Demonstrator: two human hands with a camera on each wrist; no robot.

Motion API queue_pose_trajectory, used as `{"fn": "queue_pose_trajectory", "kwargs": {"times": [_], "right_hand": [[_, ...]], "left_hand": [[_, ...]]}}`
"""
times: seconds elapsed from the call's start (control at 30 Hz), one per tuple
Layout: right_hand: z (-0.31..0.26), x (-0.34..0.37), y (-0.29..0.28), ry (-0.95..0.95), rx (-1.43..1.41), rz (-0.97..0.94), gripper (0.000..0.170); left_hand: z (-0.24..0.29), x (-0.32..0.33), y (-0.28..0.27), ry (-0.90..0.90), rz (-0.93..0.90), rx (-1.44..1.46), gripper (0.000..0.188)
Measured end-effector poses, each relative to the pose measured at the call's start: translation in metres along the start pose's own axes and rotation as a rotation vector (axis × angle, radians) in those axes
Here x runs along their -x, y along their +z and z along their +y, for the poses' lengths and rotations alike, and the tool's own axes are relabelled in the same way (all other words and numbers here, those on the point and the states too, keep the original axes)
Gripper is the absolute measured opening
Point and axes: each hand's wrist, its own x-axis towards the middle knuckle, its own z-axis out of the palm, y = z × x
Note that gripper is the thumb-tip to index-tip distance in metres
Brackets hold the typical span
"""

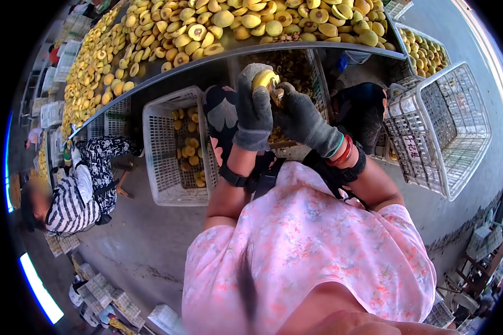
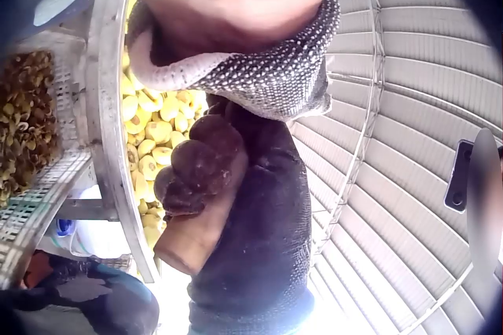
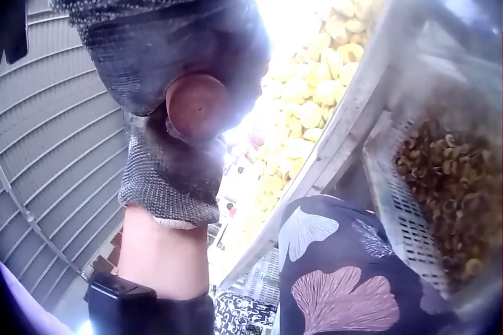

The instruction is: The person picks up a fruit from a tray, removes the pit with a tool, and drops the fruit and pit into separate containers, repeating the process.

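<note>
Both hands wear dark grey gloves and meet just below the table edge. The left hand (image 1: 254,111) holds a yellow fruit (image 1: 262,79) between thumb and fingers. Close against it, the right hand (image 1: 307,120) grips a tool whose wooden handle (image 2: 192,237) sticks out of the curled fingers in the left wrist view. In the right wrist view the round handle end (image 3: 198,107) shows under the right hand (image 3: 169,48), with the left hand (image 3: 173,182) below. The tool's working end is hard to make out, and the fruit is hidden in both wrist views.
A metal-edged table (image 1: 207,58) heaped with cut yellow fruit spans the front. Crates stand around the knees: a white one (image 1: 151,151) with fruit at left, a brown-scrap one (image 3: 405,225) between the legs, a tilted one (image 1: 419,134) at right. A person (image 1: 75,195) sits at far left.
</note>
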Motion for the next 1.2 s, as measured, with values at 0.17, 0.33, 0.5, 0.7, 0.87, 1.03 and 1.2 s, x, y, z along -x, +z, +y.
{"fn": "queue_pose_trajectory", "kwargs": {"times": [0.17, 0.33, 0.5, 0.7, 0.87, 1.03, 1.2], "right_hand": [[-0.009, 0.001, 0.002, 0.127, 0.054, -0.011, 0.030], [0.000, 0.000, 0.002, -0.006, -0.024, -0.037, 0.038], [0.001, 0.003, 0.008, 0.164, 0.077, -0.022, 0.041], [0.000, -0.002, -0.001, 0.118, 0.002, -0.132, 0.040], [0.011, 0.003, 0.005, 0.186, -0.408, -0.201, 0.039], [0.010, 0.002, 0.007, 0.117, 0.107, -0.164, 0.035], [0.009, 0.001, -0.003, 0.165, -0.224, -0.274, 0.035]], "left_hand": [[-0.005, 0.000, -0.002, -0.037, -0.020, -0.001, 0.062], [-0.006, 0.000, -0.001, -0.050, -0.025, -0.007, 0.061], [-0.017, 0.002, 0.000, -0.040, -0.017, 0.014, 0.059], [-0.018, 0.004, -0.002, -0.027, -0.027, -0.056, 0.054], [-0.018, 0.005, -0.005, -0.060, -0.056, -0.025, 0.054], [-0.023, 0.005, -0.003, -0.054, -0.029, 0.031, 0.057], [-0.019, 0.007, -0.004, -0.033, -0.016, -0.006, 0.057]]}}
